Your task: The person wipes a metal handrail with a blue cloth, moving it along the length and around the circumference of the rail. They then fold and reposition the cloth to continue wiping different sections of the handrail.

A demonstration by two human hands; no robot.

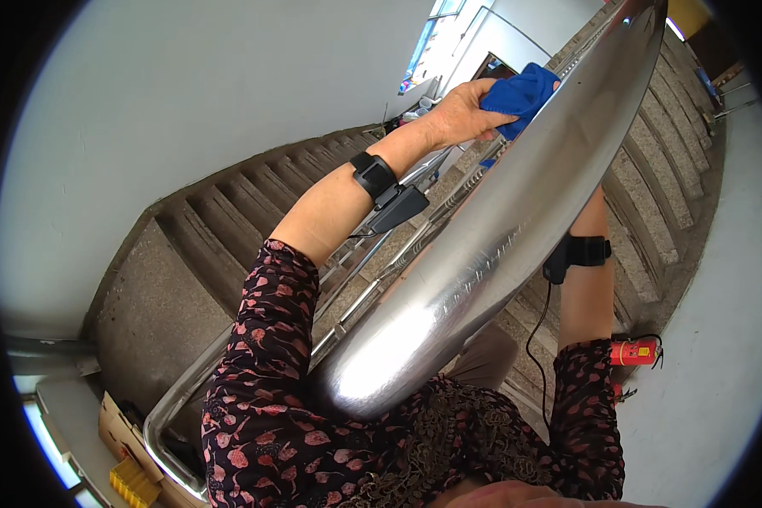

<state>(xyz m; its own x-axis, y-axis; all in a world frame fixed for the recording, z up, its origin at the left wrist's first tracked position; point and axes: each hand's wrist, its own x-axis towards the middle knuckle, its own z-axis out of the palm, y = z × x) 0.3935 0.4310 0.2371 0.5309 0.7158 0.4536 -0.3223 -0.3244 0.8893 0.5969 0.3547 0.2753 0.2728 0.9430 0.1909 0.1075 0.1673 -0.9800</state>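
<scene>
A broad, shiny metal handrail (483,245) slants from near my chest up to the far right, with light scratches along its middle. At its upper left edge, my left hand (470,114) is closed on a bunched blue cloth (521,95). The cloth touches the rail's side. My right forearm, with a black strap (586,251) on it, passes up behind the rail from the right. The rail hides my right hand, so its fingers do not show. Another black strap with a small device (385,195) sits on my left wrist.
Worn stone stairs (229,203) run along the left wall, and more steps (652,161) lie right of the rail. Thinner metal railing bars (360,305) stand below it. A red fire extinguisher (633,352) is at the right. Cardboard (118,432) and a yellow object (134,484) lie lower left.
</scene>
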